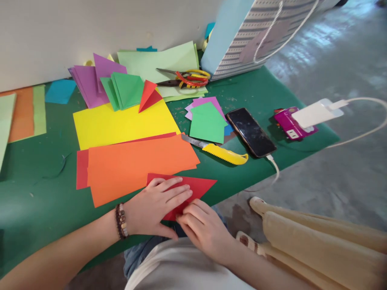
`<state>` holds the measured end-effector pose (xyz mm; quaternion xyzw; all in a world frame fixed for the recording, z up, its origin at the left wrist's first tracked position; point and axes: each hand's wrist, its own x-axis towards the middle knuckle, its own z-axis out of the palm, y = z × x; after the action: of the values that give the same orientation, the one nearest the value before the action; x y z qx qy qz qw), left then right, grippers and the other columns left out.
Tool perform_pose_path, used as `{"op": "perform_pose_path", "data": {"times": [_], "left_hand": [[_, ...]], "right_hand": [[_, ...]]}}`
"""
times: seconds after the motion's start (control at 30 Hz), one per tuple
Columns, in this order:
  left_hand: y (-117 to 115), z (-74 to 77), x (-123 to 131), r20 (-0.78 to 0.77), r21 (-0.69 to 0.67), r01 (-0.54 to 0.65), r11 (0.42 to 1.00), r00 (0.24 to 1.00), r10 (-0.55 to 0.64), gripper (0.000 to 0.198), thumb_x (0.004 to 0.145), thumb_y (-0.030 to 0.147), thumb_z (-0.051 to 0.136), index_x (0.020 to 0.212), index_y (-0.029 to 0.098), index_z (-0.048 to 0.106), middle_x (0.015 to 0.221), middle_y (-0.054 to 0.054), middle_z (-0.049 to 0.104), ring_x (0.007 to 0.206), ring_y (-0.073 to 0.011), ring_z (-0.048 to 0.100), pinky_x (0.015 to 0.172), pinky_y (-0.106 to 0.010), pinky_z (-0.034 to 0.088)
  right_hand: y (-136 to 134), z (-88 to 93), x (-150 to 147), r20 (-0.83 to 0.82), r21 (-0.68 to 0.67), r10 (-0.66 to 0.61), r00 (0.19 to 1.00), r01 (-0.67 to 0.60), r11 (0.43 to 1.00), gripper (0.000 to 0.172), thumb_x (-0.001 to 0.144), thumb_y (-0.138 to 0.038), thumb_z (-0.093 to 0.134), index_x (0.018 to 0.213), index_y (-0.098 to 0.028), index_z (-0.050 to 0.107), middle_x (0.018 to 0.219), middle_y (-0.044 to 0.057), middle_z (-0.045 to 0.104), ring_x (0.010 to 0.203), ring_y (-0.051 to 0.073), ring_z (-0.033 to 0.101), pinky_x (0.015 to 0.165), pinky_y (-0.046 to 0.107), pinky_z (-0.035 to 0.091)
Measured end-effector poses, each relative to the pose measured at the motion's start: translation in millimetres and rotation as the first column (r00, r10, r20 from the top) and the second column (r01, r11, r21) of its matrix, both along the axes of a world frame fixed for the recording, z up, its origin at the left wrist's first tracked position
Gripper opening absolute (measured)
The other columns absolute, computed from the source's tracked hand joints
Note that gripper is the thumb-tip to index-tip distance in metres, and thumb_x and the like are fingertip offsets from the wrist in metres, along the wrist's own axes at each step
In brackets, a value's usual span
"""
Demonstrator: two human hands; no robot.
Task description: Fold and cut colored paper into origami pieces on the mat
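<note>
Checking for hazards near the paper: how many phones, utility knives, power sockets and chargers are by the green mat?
Smartphone: 1
Yellow utility knife: 1
Magenta power socket: 1
White charger: 1
Total: 4

Folded red paper triangle (199,189)

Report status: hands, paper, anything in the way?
Left hand flat on red paper triangle. Right hand on its near edge. Orange paper sheet against its far side; nothing else in the way.
</note>
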<state>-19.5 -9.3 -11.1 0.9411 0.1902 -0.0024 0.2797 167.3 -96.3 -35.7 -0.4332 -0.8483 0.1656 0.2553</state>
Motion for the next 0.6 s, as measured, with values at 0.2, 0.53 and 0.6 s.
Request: {"op": "perform_pose_path", "data": {"times": [0.2,0.53,0.6], "left_hand": [[-1.2,-3.0,-2.3,-0.010,0.066,0.016,0.998,1.000,-0.016,0.080,0.085,0.065,0.051,0.145,0.017,0.033,0.151,-0.011,0.037,0.142,-0.0302,0.024,0.109,-0.044,0.025],[-4.5,-4.4,-3.6,-0.051,0.169,0.010,0.986,0.999,-0.001,0.083,0.087,0.074,0.030,0.147,0.017,0.031,0.154,-0.007,0.030,0.144,-0.0270,0.018,0.110,-0.039,0.019],[-4.5,-3.6,-3.2,-0.058,0.173,0.010,0.985,0.998,0.000,0.082,0.088,0.074,0.030,0.147,0.017,0.030,0.155,-0.006,0.030,0.144,-0.0267,0.019,0.110,-0.039,0.020]], "right_hand": [[3.5,-1.0,20.9,-0.170,0.024,-0.025,0.985,0.029,0.999,0.014,0.088,-0.014,0.057,0.100,-0.020,0.063,0.084,0.003,0.064,0.080,0.017,0.057,0.073,0.031,0.050],[42.1,-10.6,79.0,-0.039,0.173,-0.361,0.932,0.362,0.916,0.018,0.084,-0.015,0.064,0.100,-0.023,0.068,0.088,0.006,0.063,0.083,0.020,0.057,0.075,0.038,0.050],[44.1,-10.3,77.9,-0.042,0.180,-0.355,0.934,0.357,0.917,0.017,0.084,-0.014,0.064,0.098,-0.023,0.069,0.086,0.005,0.062,0.082,0.019,0.056,0.075,0.038,0.050]]}}
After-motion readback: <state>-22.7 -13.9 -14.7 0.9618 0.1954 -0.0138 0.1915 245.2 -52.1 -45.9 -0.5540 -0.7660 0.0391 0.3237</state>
